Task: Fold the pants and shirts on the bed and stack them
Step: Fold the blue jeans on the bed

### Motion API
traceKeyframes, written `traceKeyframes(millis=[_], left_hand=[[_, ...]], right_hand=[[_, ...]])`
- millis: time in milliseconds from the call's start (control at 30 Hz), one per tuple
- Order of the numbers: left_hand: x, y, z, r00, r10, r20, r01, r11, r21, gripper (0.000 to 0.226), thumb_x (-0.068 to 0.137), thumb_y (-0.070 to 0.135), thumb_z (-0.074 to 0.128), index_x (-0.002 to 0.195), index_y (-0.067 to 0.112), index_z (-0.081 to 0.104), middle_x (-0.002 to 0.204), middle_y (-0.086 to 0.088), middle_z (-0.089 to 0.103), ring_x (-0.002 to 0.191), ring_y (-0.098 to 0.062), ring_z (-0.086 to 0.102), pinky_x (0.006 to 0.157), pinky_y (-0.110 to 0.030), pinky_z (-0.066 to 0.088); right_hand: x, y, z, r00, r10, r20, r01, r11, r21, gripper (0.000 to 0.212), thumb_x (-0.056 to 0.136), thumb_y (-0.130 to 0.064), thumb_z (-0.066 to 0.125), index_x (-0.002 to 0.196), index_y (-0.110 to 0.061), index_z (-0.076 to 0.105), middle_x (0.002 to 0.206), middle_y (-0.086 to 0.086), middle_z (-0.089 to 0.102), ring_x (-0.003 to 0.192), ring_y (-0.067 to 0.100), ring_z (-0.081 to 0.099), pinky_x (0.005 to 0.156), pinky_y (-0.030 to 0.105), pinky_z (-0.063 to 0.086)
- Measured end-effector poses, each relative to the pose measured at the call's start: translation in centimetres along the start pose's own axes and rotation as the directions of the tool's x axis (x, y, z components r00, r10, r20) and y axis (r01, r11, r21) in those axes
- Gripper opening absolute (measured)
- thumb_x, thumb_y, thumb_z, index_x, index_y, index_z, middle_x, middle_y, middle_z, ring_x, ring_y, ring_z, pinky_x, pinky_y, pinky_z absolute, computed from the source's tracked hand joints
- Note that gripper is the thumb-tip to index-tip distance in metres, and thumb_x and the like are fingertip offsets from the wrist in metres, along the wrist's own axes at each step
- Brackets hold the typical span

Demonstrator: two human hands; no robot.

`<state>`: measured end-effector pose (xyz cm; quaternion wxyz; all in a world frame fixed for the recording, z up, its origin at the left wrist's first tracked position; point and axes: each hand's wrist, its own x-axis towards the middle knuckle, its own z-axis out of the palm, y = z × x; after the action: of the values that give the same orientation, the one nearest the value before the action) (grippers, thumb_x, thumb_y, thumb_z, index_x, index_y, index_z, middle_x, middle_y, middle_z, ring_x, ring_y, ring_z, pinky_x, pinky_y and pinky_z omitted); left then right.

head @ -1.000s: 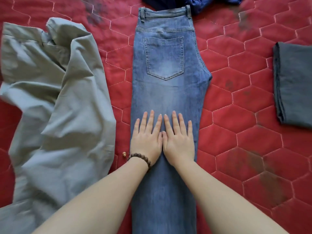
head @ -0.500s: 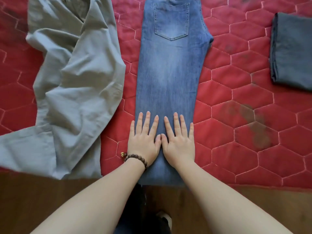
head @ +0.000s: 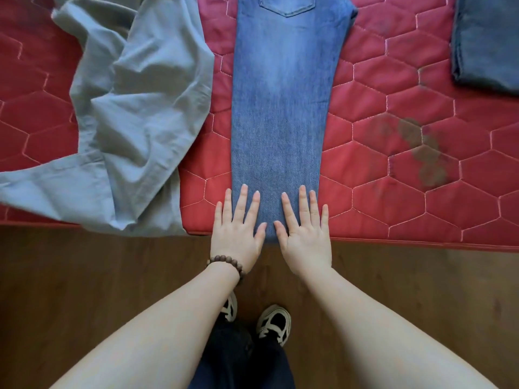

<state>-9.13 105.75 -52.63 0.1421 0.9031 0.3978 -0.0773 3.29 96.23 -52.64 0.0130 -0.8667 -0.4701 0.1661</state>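
Blue jeans [head: 283, 102] lie lengthwise on the red quilted bed [head: 407, 169], folded leg on leg, back pocket at the top of the view. My left hand [head: 238, 231] and my right hand [head: 304, 234] press flat on the leg ends at the bed's near edge, fingers straight and spread, a small gap between the thumbs. A crumpled grey garment [head: 134, 113] lies to the left of the jeans. A folded dark grey garment [head: 488, 43] sits at the right.
The bed's near edge runs across the middle of the view, with brown wooden floor [head: 98, 276] below it. My shoes [head: 273, 324] and dark trousers show between my forearms. Dark stains [head: 421, 147] mark the quilt to the right.
Both hands have slid flat down the jeans toward me, from mid-leg to the hems at the bed's edge, and have parted slightly. The view tilted down, showing floor and shoes.
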Motion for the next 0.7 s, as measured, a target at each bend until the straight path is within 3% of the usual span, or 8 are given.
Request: traceKeyframes(millis=[67, 167, 267, 333, 400, 567, 633, 700], left_hand=[[-0.6, 0.6, -1.0, 0.99, -0.129, -0.047, 0.12, 0.979, -0.166, 0.071, 0.09, 0.037, 0.058, 0.151, 0.017, 0.028, 0.158, -0.018, 0.017, 0.144, -0.036, 0.022, 0.116, -0.046, 0.021], [-1.9, 1.9, -1.9, 0.96, -0.265, -0.094, 0.207, 0.892, -0.402, 0.073, 0.081, 0.021, 0.07, 0.146, 0.01, 0.037, 0.142, -0.017, 0.04, 0.128, -0.035, 0.04, 0.109, -0.041, 0.031], [-1.9, 2.6, -2.5, 0.884, -0.466, 0.033, 0.361, 0.637, -0.681, 0.072, 0.079, 0.014, 0.072, 0.143, 0.013, 0.038, 0.131, -0.011, 0.046, 0.12, -0.025, 0.046, 0.105, -0.034, 0.037], [-1.3, 2.2, -3.0, 0.826, -0.542, 0.157, 0.468, 0.502, -0.728, 0.061, 0.079, 0.019, 0.074, 0.133, 0.015, 0.044, 0.119, -0.007, 0.056, 0.108, -0.022, 0.056, 0.09, -0.029, 0.044], [-1.0, 1.6, -3.3, 0.829, -0.507, 0.235, 0.514, 0.525, -0.678, 0.047, 0.081, 0.025, 0.073, 0.12, 0.013, 0.051, 0.104, -0.002, 0.062, 0.093, -0.019, 0.06, 0.077, -0.023, 0.042], [-1.5, 0.5, -3.5, 0.861, -0.399, 0.314, 0.504, 0.601, -0.62, 0.028, 0.083, 0.031, 0.068, 0.09, 0.005, 0.062, 0.088, -0.006, 0.068, 0.087, -0.027, 0.063, 0.078, -0.036, 0.05], [-2.0, 0.3, -3.5, 0.865, -0.385, 0.32, 0.498, 0.592, -0.634, 0.029, 0.083, 0.029, 0.067, 0.09, 0.002, 0.06, 0.088, -0.01, 0.068, 0.086, -0.028, 0.063, 0.077, -0.037, 0.05], [-2.8, 0.2, -3.9, 0.867, -0.385, 0.316, 0.493, 0.569, -0.659, 0.024, 0.084, 0.027, 0.067, 0.091, 0.006, 0.058, 0.081, -0.004, 0.065, 0.08, -0.024, 0.062, 0.068, -0.027, 0.048]], right_hand=[[-0.4, -0.2, -1.0, 0.996, 0.069, -0.061, -0.059, 0.986, 0.154, 0.064, 0.099, -0.044, 0.04, 0.153, -0.027, 0.011, 0.161, 0.012, -0.002, 0.149, 0.026, 0.002, 0.12, 0.048, 0.005], [-2.0, -0.9, -2.1, 0.954, 0.255, -0.156, -0.19, 0.92, 0.343, 0.069, 0.092, -0.029, 0.059, 0.152, -0.019, 0.025, 0.157, 0.012, 0.024, 0.141, 0.029, 0.029, 0.114, 0.044, 0.023], [-2.9, -1.3, -2.3, 0.923, 0.371, -0.1, -0.279, 0.826, 0.491, 0.069, 0.089, -0.023, 0.062, 0.15, -0.024, 0.03, 0.141, 0.003, 0.045, 0.125, 0.023, 0.041, 0.104, 0.042, 0.032], [-2.7, -1.1, -2.5, 0.872, 0.49, -0.011, -0.386, 0.7, 0.601, 0.068, 0.087, -0.024, 0.065, 0.147, -0.026, 0.034, 0.129, 0.002, 0.05, 0.118, 0.022, 0.044, 0.102, 0.043, 0.035], [-2.2, -0.9, -2.8, 0.812, 0.577, 0.082, -0.498, 0.614, 0.612, 0.06, 0.084, -0.029, 0.068, 0.138, -0.022, 0.042, 0.118, 0.0, 0.053, 0.117, 0.022, 0.046, 0.1, 0.044, 0.034], [-0.3, 0.0, -3.9, 0.762, 0.571, 0.306, -0.646, 0.634, 0.425, 0.035, 0.082, -0.042, 0.067, 0.108, -0.02, 0.059, 0.106, 0.0, 0.064, 0.114, 0.026, 0.05, 0.094, 0.04, 0.034], [-0.1, 0.4, -4.4, 0.769, 0.517, 0.376, -0.638, 0.654, 0.406, 0.026, 0.082, -0.043, 0.065, 0.092, -0.019, 0.065, 0.099, 0.001, 0.068, 0.108, 0.028, 0.055, 0.094, 0.039, 0.04], [-0.6, 1.0, -5.1, 0.819, 0.433, 0.376, -0.574, 0.635, 0.518, 0.027, 0.083, -0.04, 0.066, 0.088, -0.014, 0.068, 0.093, 0.003, 0.07, 0.098, 0.027, 0.061, 0.088, 0.04, 0.048]])
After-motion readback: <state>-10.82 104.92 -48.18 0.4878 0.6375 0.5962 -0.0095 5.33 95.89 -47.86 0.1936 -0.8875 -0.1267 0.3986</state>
